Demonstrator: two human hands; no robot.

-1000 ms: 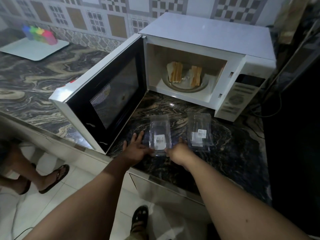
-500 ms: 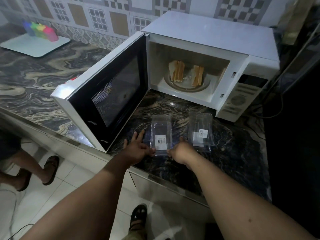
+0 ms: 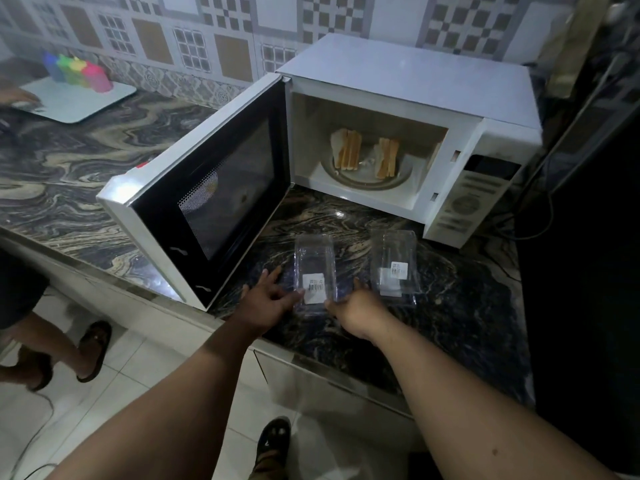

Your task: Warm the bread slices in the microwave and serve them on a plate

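The white microwave (image 3: 408, 81) stands open, its door (image 3: 207, 192) swung out to the left. Two groups of bread slices, one on the left (image 3: 348, 150) and one on the right (image 3: 388, 157), stand on edge on the glass turntable (image 3: 363, 180) inside. In front of it, two clear plastic containers lie on the counter, a left one (image 3: 315, 268) and a right one (image 3: 394, 265). My left hand (image 3: 266, 299) rests with fingers spread, its thumb against the left container's near edge. My right hand (image 3: 356, 306) pinches that container's near right corner. No plate is in view.
The dark marbled counter (image 3: 460, 306) ends at its front edge close to me. A white board (image 3: 79, 102) with coloured bottles (image 3: 78, 71) sits far left, another person's hand on it. That person's sandalled feet (image 3: 91, 351) are on the tiled floor. Cables hang right of the microwave.
My hands and the left container have stayed almost still. The other person's feet have shifted on the floor at the left, and their hand has appeared on the white board.
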